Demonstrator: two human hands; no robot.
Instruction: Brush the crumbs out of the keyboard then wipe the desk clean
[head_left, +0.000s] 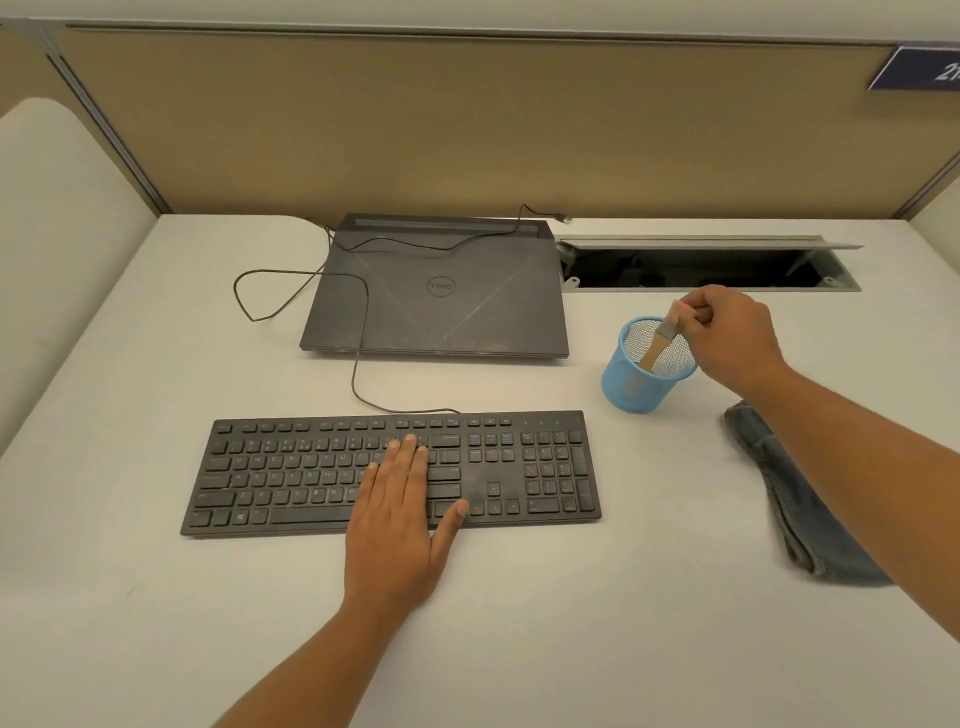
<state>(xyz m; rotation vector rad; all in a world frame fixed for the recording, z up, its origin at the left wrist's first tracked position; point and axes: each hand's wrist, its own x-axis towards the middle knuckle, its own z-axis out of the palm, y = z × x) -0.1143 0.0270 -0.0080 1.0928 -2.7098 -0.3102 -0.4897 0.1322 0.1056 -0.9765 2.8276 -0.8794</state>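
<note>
Wooden brush (655, 345) tilted, bristles up, right hand (737, 332) pinching.

White counter (571, 623). Black keyboard (291, 478) flat near front, centre-left. Closed dark laptop (436, 291) behind it, apart, lid dusty. Thin black cable (358, 364) runs from keyboard's back edge, loops on counter left of laptop, crosses lid. Blue mesh cup (631, 387) upright right of laptop, near keyboard's far right corner. Folded grey cloth (800, 499) lies right of keyboard. Open cable hatch (701, 267) set into counter behind cup.
</note>
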